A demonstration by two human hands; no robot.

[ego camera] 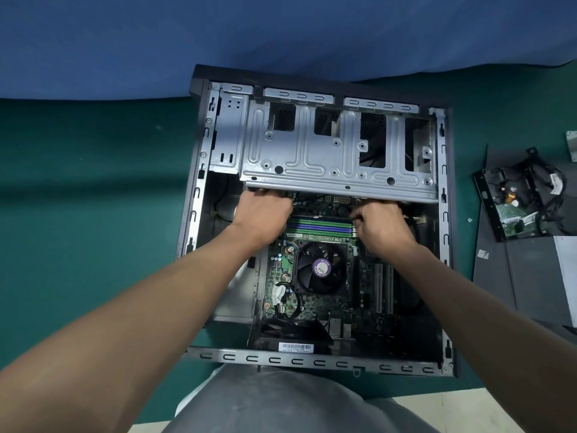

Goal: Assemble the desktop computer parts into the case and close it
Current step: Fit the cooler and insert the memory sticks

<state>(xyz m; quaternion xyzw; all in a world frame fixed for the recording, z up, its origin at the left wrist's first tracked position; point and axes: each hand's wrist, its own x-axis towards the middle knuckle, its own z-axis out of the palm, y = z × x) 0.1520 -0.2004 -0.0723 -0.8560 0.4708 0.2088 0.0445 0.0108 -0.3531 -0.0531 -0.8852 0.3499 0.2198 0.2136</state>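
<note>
The desktop computer case [199, 170] is lying on its side on the green surface [93, 214], its open side facing up, with a blue cloth [281, 32] hanging behind it. The case is showing a dark outer shell and a bare grey steel frame with rows of slotted tabs along its edges. One silver drive cage [312, 154] is sitting across the far half of the case, stamped with ribs and cut with several openings. Below it one green motherboard [315, 307] is lying exposed, carrying one black CPU cooler fan [321, 270] with a violet sticker, a bank of green and violet memory slots [318, 225], four as far as can be counted, and two white expansion slots [384, 289]. Both hands are reaching in at the cage's near edge. The left hand [263, 212] is gripping that edge, its fingertips tucked out of sight beneath it. The right hand [382, 225] is curling its fingers just under the edge; whether it is holding anything cannot be told. On the right, one hard drive in a black bracket [512, 210] is resting on one dark side panel [512, 276], well apart from the case.
</note>
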